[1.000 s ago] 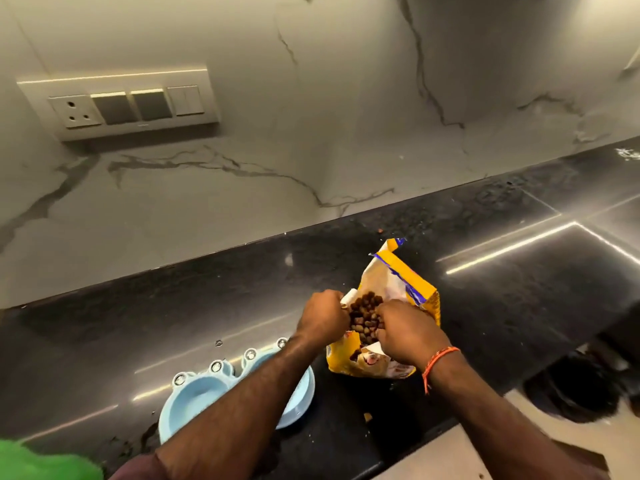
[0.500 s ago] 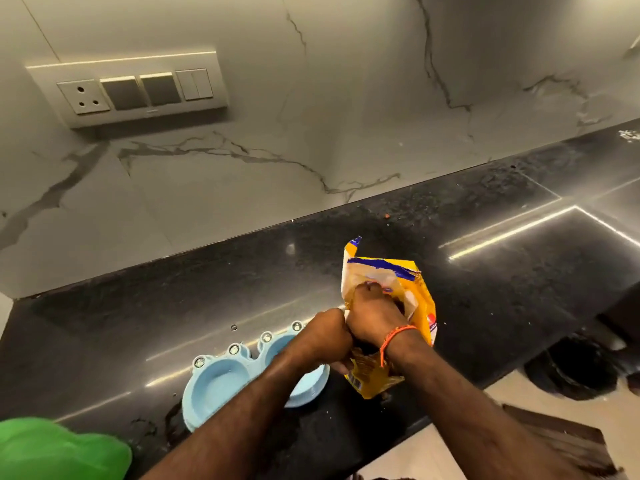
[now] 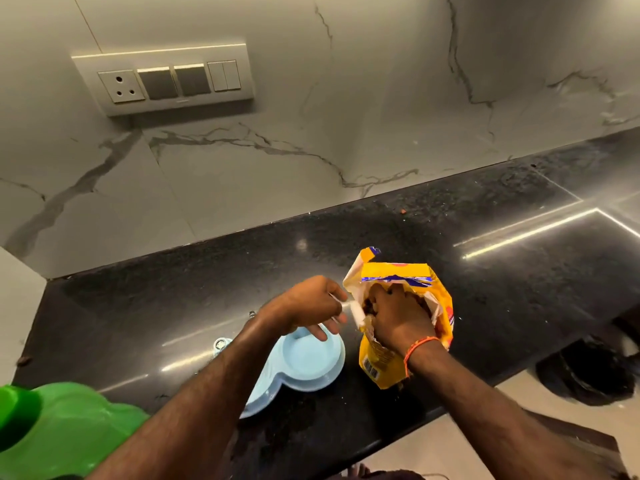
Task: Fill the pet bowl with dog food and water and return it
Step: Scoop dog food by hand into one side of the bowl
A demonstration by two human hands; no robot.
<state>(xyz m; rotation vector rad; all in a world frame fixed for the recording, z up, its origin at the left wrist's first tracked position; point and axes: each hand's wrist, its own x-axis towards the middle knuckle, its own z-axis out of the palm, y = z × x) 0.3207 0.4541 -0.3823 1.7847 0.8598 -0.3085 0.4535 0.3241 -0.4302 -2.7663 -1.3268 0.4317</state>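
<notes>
The person's right hand (image 3: 398, 315) is sunk into the open mouth of the yellow dog food bag (image 3: 408, 317), fingers curled down among the kibble; whether they have closed on a handful cannot be told, since the fingertips are hidden inside. The left hand (image 3: 308, 306) pinches the torn white edge of the bag's mouth between thumb and forefinger and holds it open, while its other fingers hang loose over the bowl. The bag stands upright near the front of the black granite counter (image 3: 502, 289), just right of the light blue double pet bowl (image 3: 311, 362), whose visible right well looks bare of food and water; the left well is mostly hidden by the forearm. The likely trouble is spillage: kibble carried across the gap between bag and bowl could drop onto the counter, and a hand pulled out carelessly could drag the light bag over toward the counter's front edge, which lies close below its base, and send food to the floor. If the left pinch slips, the mouth would probably fold in on the right hand. A green plastic object (image 3: 59, 431) sits at the lower left, clear of the path. Behind and to the right the counter offers wide open room up to the marble backsplash (image 3: 277, 161).
</notes>
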